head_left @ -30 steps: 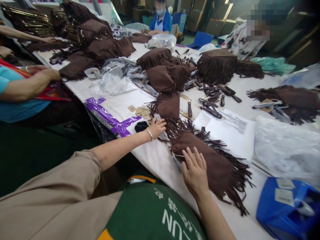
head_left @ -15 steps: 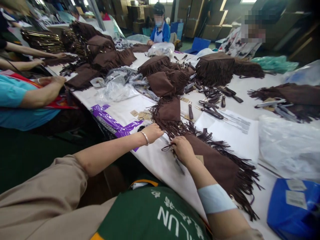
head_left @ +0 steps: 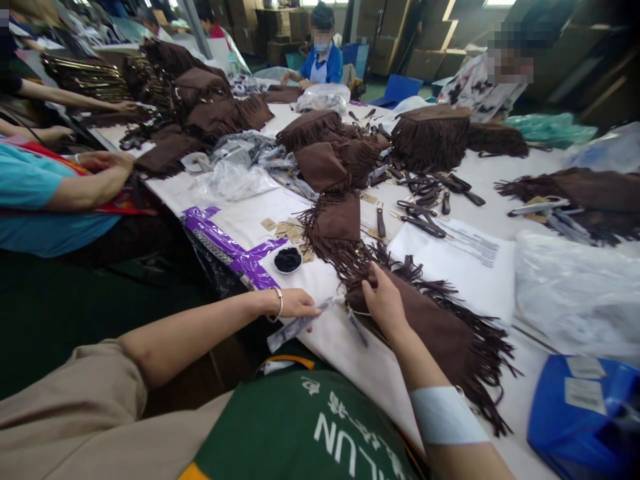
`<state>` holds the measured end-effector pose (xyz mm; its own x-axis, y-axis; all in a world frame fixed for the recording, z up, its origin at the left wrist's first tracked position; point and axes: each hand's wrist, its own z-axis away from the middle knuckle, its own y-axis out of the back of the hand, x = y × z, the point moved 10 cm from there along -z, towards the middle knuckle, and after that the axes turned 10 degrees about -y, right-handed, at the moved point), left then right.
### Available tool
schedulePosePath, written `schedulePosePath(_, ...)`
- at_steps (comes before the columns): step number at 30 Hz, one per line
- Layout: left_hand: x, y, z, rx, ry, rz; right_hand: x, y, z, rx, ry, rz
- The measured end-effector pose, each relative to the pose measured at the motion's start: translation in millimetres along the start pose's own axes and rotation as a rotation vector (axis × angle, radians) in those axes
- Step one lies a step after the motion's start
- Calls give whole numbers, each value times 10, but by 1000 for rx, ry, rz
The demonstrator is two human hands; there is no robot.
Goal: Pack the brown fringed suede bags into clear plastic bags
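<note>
My left hand (head_left: 295,305) is closed on a narrow plastic-wrapped strap (head_left: 293,335) at the table's near edge. It slants across below my fingers, and its clear end points toward the bag. A brown fringed bag (head_left: 440,327) lies flat in front of me. My right hand (head_left: 387,301) rests on its left end, thumb and forefinger apart, with the other fingers partly hidden. Just left of that hand, a second dark wrapped piece (head_left: 357,328) hangs by the bag's end. A small white dish of black cords (head_left: 288,260) stands beyond my left hand.
Tan paper tags (head_left: 287,230) lie near purple tape (head_left: 235,250) on the table edge. Loose dark straps (head_left: 423,210), more fringed bags (head_left: 320,167) and clear plastic (head_left: 575,293) cover the table. A blue bag (head_left: 585,407) lies at right. Co-workers sit left and across.
My left hand has drawn back toward the table edge and now holds the wrapped strap; the dish is uncovered. My right hand has let go of a thin cord and shifted onto the bag.
</note>
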<state>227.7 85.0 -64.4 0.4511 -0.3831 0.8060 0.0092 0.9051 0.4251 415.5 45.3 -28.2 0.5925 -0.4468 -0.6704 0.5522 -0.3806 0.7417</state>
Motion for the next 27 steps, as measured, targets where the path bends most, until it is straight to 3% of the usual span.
schedulePosePath(3,-15,-350,-5,-94,39,561,-122,87,400,81,168,175)
schedulePosePath(7,69,-768,-101,-185,102,1036,-21,-120,825,6,286,446)
schedulePosePath(10,182,-1106,-302,-185,111,1178,131,-190,889,-48,320,559)
schedulePosePath(12,250,-1304,-475,-116,99,1235,198,-174,846,-91,343,577)
schedulePosePath(16,373,-1537,-638,-58,39,1288,269,-118,770,-201,387,536)
schedulePosePath(18,318,-1512,-583,-47,68,1288,299,-106,769,-233,386,506)
schedulePosePath(23,-195,-916,-354,356,196,1118,328,-106,803,-173,359,488)
schedulePosePath(27,-250,-756,-424,442,207,1062,320,-108,821,-155,355,480)
